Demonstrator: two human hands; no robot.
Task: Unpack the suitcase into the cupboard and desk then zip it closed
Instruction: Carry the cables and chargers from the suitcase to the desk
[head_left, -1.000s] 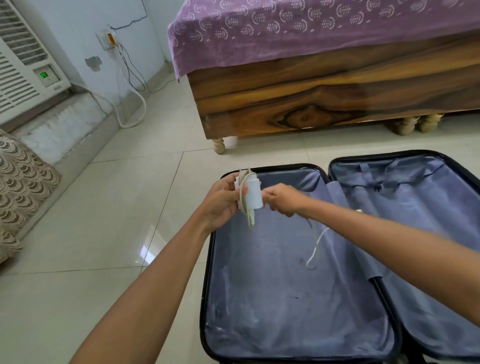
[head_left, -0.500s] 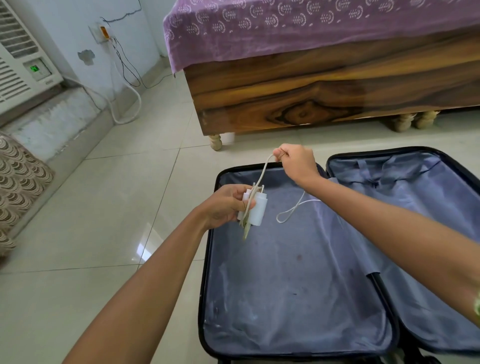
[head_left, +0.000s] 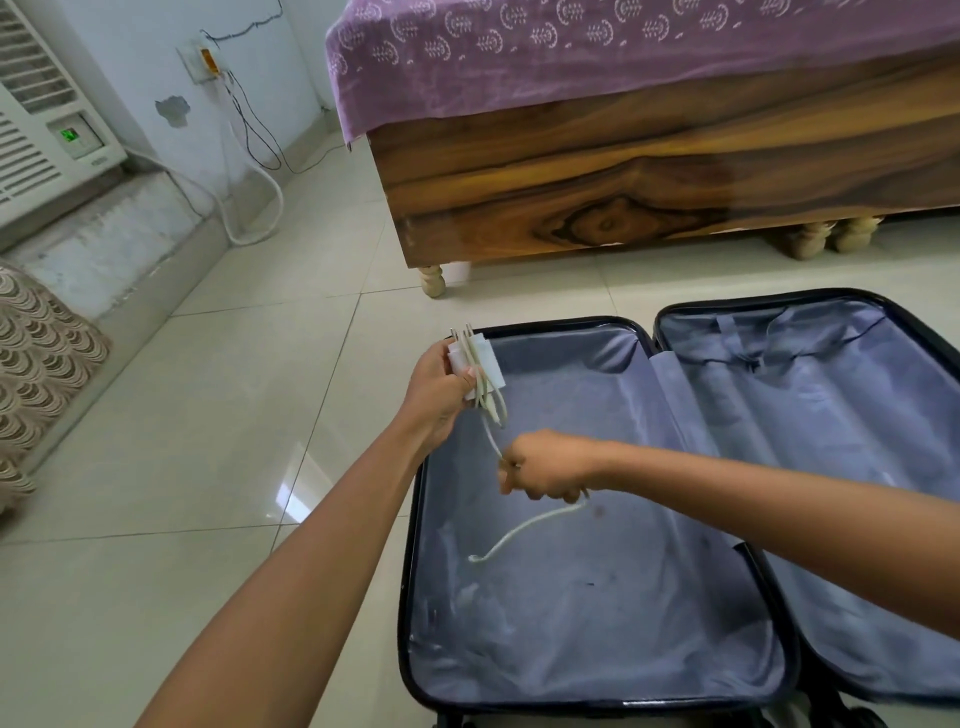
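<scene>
Holding the white charger (head_left: 477, 368) in my left hand (head_left: 435, 400), fingers curled round it and its wound loops, above the far-left corner of the open suitcase (head_left: 587, 613). My right hand (head_left: 545, 466) is clenched on the cable (head_left: 524, 530), whose loose tail hangs over the grey lining.

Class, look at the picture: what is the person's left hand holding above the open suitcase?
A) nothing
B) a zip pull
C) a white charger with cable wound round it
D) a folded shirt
C: the left hand grips the white charger, its cable trailing down through the right hand over the suitcase.
</scene>
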